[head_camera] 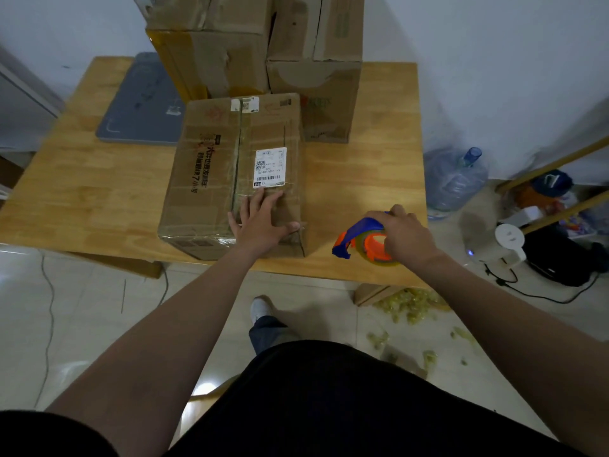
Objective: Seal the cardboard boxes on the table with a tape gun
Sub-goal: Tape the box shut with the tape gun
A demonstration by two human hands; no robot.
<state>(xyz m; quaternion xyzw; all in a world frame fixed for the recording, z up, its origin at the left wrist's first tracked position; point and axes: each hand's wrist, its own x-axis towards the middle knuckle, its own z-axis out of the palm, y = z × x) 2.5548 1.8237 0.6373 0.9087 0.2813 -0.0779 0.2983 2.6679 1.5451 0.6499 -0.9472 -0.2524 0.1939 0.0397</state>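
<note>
Head view: a blue and orange tape gun (361,237) is at the near right part of the wooden table (362,173), gripped from above by the right hand (407,235). Its long axis slants, the blue nose pointing left toward the near corner of a cardboard box (211,192) close by. The box lies lengthwise, running away from the person. The left hand (260,222) rests flat on its near end, fingers spread.

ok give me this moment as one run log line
left hand: flat on front box | right hand: grips tape gun beside it, over table | gun: not touching box
</note>
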